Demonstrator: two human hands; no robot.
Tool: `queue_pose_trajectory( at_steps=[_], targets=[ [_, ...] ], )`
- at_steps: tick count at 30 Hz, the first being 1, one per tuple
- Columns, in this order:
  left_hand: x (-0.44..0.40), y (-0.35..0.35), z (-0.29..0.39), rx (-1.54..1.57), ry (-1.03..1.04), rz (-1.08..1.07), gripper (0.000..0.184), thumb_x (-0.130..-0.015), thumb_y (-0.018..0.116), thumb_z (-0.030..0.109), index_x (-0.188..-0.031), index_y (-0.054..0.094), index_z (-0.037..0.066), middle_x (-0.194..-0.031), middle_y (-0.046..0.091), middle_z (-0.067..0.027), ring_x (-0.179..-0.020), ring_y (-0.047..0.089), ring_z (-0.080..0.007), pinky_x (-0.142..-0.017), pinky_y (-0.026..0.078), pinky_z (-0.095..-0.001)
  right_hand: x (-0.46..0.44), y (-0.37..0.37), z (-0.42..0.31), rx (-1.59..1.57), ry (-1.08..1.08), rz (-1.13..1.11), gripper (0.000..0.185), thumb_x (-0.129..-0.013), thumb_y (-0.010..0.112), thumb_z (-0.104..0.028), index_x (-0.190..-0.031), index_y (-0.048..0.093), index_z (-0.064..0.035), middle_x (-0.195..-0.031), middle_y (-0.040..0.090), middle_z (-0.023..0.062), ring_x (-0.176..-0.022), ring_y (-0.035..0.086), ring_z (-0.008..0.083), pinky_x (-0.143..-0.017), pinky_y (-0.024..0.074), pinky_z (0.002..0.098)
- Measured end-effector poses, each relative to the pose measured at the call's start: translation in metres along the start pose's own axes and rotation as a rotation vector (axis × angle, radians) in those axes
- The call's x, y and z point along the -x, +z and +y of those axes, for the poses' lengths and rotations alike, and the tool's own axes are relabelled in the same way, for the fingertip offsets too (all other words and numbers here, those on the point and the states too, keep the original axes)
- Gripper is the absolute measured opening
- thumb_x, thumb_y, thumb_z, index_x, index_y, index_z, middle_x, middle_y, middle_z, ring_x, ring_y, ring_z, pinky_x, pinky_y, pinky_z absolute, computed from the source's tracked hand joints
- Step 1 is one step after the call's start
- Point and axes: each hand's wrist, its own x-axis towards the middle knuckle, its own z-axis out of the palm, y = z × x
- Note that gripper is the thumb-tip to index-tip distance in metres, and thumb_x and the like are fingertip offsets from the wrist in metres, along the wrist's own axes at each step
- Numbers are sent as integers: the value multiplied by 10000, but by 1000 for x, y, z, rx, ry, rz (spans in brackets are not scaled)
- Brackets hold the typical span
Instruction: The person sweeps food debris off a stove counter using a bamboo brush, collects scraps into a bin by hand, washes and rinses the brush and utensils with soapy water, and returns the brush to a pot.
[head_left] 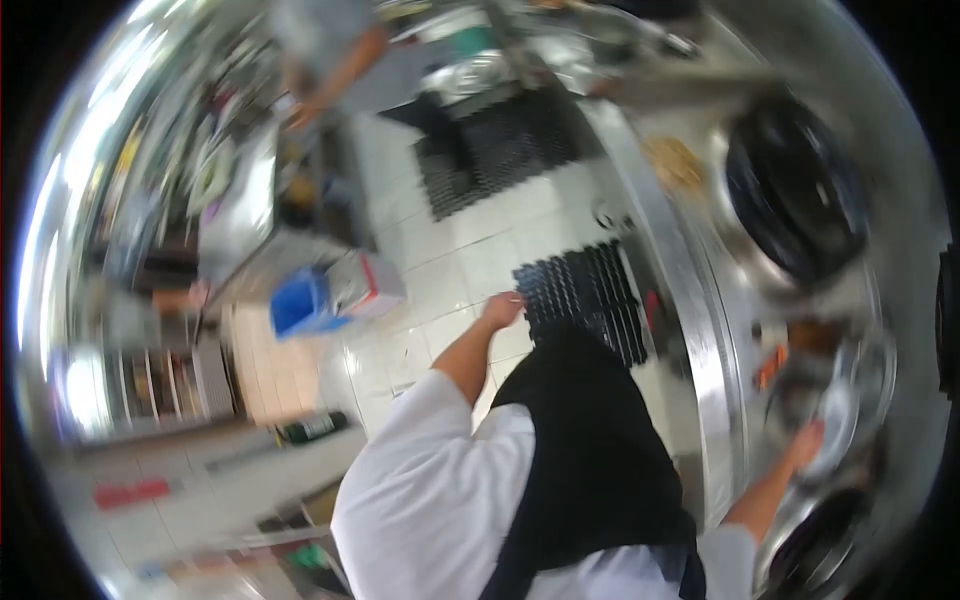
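My right hand (pixel 806 446) reaches over the steel counter at the right, its fingers closed at the near edge of a shiny metal bowl (pixel 838 430). Blur hides the exact grip. Around the bowl is another round metal vessel. Held low before my black apron (pixel 595 450), my left hand (pixel 505 308) looks curled, with nothing visible sticking out of it. Further along the counter sits a large wok (pixel 795 190), dark inside with a pale metal rim. A yellowish heap of food (pixel 675 163) lies beside it.
The counter's metal edge (pixel 705 370) runs along my right side. Black rubber mats (pixel 585 295) lie on the white tiled floor. A blue bin (pixel 300 303) stands next to a white box (pixel 365 285). Another person (pixel 330 50) stands at the far left workbench.
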Motion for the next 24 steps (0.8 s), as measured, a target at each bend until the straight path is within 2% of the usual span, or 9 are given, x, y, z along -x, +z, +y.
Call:
queue_pose_trajectory(
  at_steps=[3,5,6,8,12,18,22,23,24],
  targets=[
    [-4,-6,25,-8,-37,-24,356,-837,495,355,-1067,649,131,-1060,641,-140,-995,591,-353,-885,464,-441,-19,-44,-5,-687,530,-102,428,-957,396,-348,-1179,568,-25,-1149,607,180,-1017,594,321,-855,483,417],
    [16,2,29,251,-19,266,374,-842,537,355,-1116,632,119,-1047,648,-148,-985,604,-335,-869,477,-413,-38,-166,-43,-711,741,-336,427,-948,403,-383,-1120,593,-41,-1112,618,169,-989,591,343,-824,487,422],
    [37,-2,35,377,-57,292,371,-850,532,348,-1120,629,111,-1059,645,-153,-984,608,-332,-866,477,-394,-39,-79,-20,-242,164,-140,384,-938,418,-353,-1060,622,-52,-1042,635,187,-878,628,355,-742,495,460],
    [85,11,22,411,-122,398,371,-865,504,345,-1114,627,100,-1029,650,-165,-962,617,-328,-852,479,-389,-44,-135,-69,-404,423,182,330,-901,509,-285,-1128,574,-55,-1080,601,148,-979,590,318,-842,469,435],
    [222,86,-46,310,-541,373,392,-870,453,304,-1111,619,43,-1110,621,-185,-1037,586,-335,-894,463,-425,-64,-190,-179,-661,-71,669,416,-857,566,-207,-1239,510,-52,-1226,516,173,-1127,492,361,-974,380,452],
    [423,242,-106,447,-1179,-54,378,-828,487,256,-1064,643,6,-1185,584,-206,-1097,567,-352,-926,456,-411,-21,-279,-330,-1106,-722,130,447,-855,555,-145,-1271,461,-12,-1241,497,190,-1140,477,351,-984,369,403],
    [468,293,-82,685,-1285,117,343,-799,500,247,-996,682,32,-1102,634,-187,-1030,606,-343,-888,483,-404,42,-322,-393,-1219,-893,-149,440,-856,549,-136,-1268,467,-8,-1222,511,192,-1141,479,358,-981,366,404],
    [467,318,-93,246,-927,-66,378,-801,489,317,-985,693,57,-1077,644,-178,-997,618,-344,-881,485,-414,56,-322,-412,-1204,-1008,-209,432,-857,548,-136,-1262,473,-5,-1218,515,194,-1145,479,355,-977,373,397],
    [461,301,-80,578,-1089,25,393,-808,484,341,-1001,689,66,-1081,641,-179,-1003,613,-345,-890,479,-417,69,-320,-436,-1190,-1122,-263,425,-859,547,-136,-1257,480,-2,-1213,519,195,-1148,480,351,-972,380,390]
  ],
)
